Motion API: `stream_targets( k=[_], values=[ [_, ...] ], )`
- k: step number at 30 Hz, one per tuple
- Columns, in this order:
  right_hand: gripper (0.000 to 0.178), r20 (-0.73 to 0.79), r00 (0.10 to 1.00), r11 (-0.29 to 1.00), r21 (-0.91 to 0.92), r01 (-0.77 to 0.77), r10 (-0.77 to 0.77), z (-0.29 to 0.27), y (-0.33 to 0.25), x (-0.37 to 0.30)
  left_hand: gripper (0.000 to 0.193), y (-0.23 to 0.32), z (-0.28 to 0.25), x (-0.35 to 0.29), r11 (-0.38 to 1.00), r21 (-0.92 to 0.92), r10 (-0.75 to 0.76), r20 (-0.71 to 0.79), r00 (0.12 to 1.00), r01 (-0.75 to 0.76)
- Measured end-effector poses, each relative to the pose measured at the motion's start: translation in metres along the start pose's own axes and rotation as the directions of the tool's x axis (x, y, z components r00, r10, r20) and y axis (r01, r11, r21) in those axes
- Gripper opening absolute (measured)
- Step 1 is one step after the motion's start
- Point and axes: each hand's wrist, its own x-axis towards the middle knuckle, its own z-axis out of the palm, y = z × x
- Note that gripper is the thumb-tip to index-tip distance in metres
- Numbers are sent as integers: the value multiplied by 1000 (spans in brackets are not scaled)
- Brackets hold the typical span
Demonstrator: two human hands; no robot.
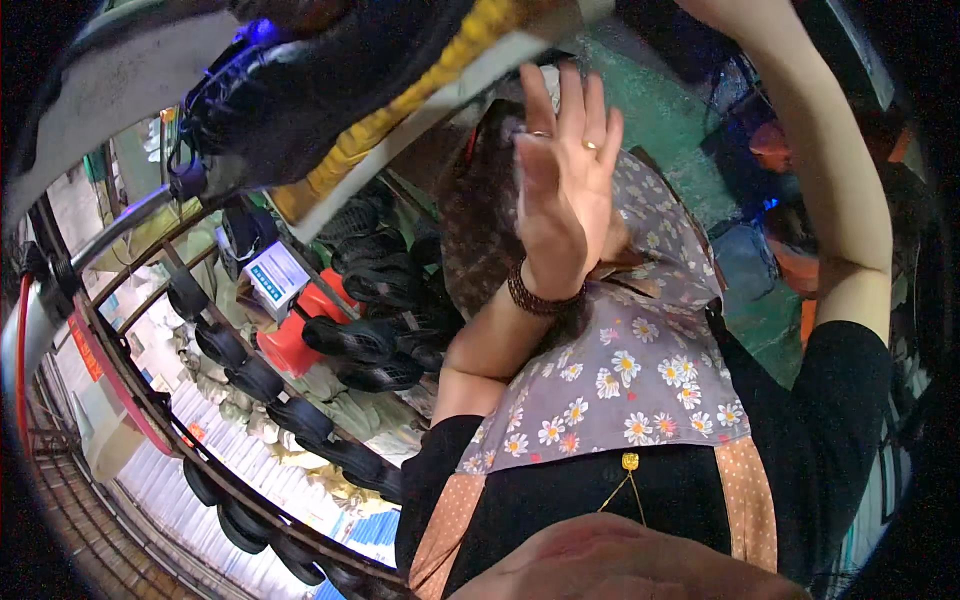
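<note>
My left hand (570, 190) is raised before my apron with its fingers stretched out and slightly apart, holding nothing. It wears two rings, and a dark beaded bracelet (545, 290) circles the wrist. Just beyond and to the left of it slants a large dark object (320, 100) with a yellow ridged band (400, 110) and a pale lower edge. Its kind is unclear. My right arm (825, 150) reaches up along the right side. Only the base of my right hand (715, 8) shows at the top edge, the fingers cut off.
On the left, racks carry rows of black curved pieces (300, 415), perhaps shoe soles. Near them are a red plastic object (300, 335) and a small white-and-blue box (277, 275). A metal tube (120, 228) runs at far left. The floor (655, 90) is green.
</note>
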Motion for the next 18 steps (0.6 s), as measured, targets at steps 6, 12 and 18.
stream_targets(
  k=[6, 12, 18],
  values=[
    [22, -236, 957, 984, 8, 178, -171, 68, 49, 8, 104, 68, -9, -8, 231, 815, 755, 194, 626, -531],
    [9, -290, 951, 977, 144, 158, -111, 123, 2, -38, 127, 101, -86, -13, 173, 968, 678, 17, 735, -183],
    [8, -349, 926, 942, 235, 238, -147, 124, 3, -33, 124, 73, -69, -2, -47, 978, 741, 170, 649, -202]
  ],
)
